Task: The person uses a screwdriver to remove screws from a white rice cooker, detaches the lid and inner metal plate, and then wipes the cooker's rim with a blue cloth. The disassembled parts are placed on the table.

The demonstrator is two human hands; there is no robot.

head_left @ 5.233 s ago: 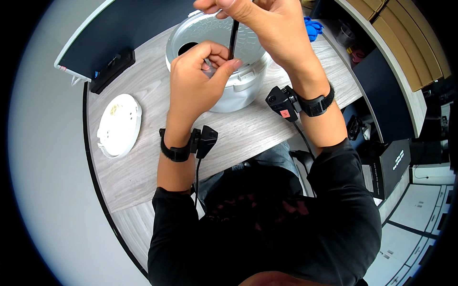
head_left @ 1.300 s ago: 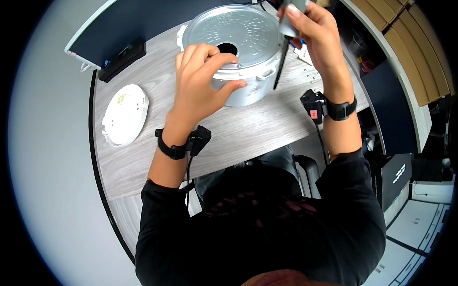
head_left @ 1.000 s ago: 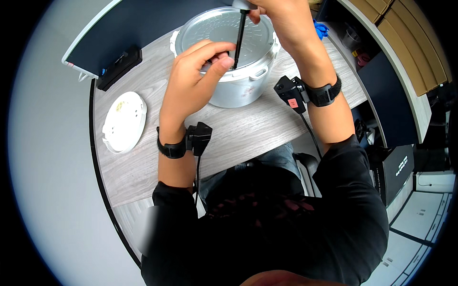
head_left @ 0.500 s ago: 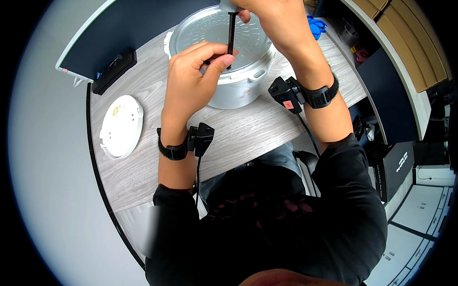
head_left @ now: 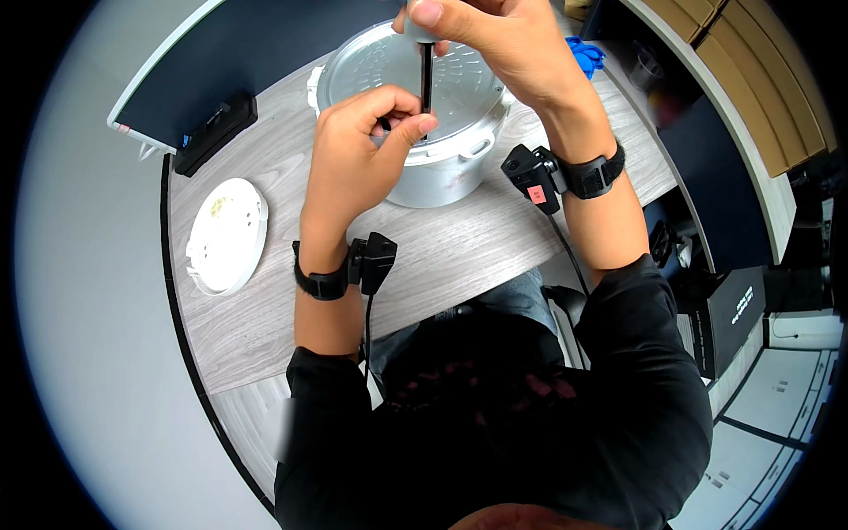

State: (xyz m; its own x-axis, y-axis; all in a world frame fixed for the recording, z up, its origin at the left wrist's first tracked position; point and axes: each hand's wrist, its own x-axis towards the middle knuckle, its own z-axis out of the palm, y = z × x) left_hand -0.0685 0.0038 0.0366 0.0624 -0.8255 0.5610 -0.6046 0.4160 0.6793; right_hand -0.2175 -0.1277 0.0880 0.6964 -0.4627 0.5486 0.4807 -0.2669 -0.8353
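My right hand (head_left: 499, 35), at the top, is closed around the grey handle of a screwdriver (head_left: 427, 75) whose dark shaft points down. My left hand (head_left: 362, 146) pinches thumb and forefinger about the lower end of that shaft. A bit of something black shows between its fingers, too small to make out. Below both hands stands a round, silver, pot-shaped appliance body (head_left: 442, 181) with a vented metal face on top and small white lugs at its rim. The shaft's tip meets the near rim, partly hidden by my left thumb.
A white round cover (head_left: 231, 234) with small holes lies on the wood-grain table (head_left: 459, 247) at left. Behind it sit a black case (head_left: 216, 132) and a dark panel (head_left: 265, 44). Blue gloves (head_left: 586, 57) lie at far right, beside a shelf (head_left: 777, 199).
My right hand has come slightly lower and turned, so its thumb now shows on the screwdriver handle. My left hand stays pinched near the rim, shifted only slightly.
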